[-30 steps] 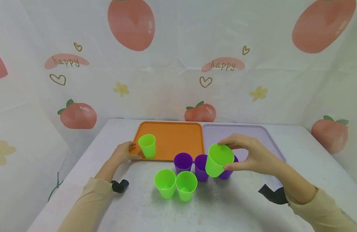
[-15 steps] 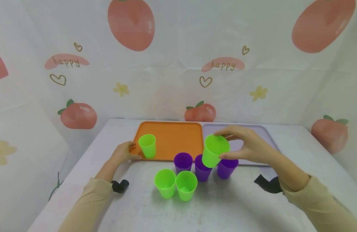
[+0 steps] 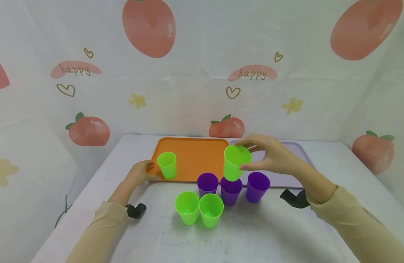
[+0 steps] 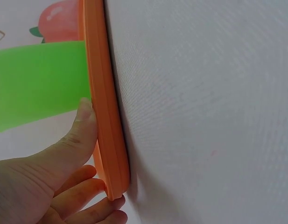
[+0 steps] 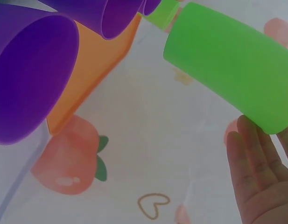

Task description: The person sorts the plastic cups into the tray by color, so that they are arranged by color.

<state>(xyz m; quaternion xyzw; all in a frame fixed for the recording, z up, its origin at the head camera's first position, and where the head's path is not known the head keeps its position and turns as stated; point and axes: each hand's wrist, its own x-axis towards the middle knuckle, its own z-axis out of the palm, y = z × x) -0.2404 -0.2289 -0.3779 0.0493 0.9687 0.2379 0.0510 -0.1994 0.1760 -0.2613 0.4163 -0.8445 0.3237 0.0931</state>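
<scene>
Green cup (image 3: 235, 166), mouth upward, lifted above the table (image 3: 162, 241) in the right hand (image 3: 270, 153), in front of the seam between the orange tray (image 3: 202, 159) and the lilac tray (image 3: 280, 179). The thumb is clamped on the near side of its rim and the fingers on the far side. Beneath and beside it in the head view stand 3 purple cups (image 3: 257, 187); nearer the person, 2 loose green cups (image 3: 211, 210) stand side by side. The left hand (image 3: 139, 173) has its thumb and fingers clamped about the near left corner of the orange tray, just beside another green cup (image 3: 168, 166) standing upright on it. The lifted cup looks to be thin, smooth plastic: probably light, fairly stiff, little prone to breaking, somewhat slippery. Its taper favours a hold just under the wide rim, with pressure light enough not to squeeze the mouth oval.
</scene>
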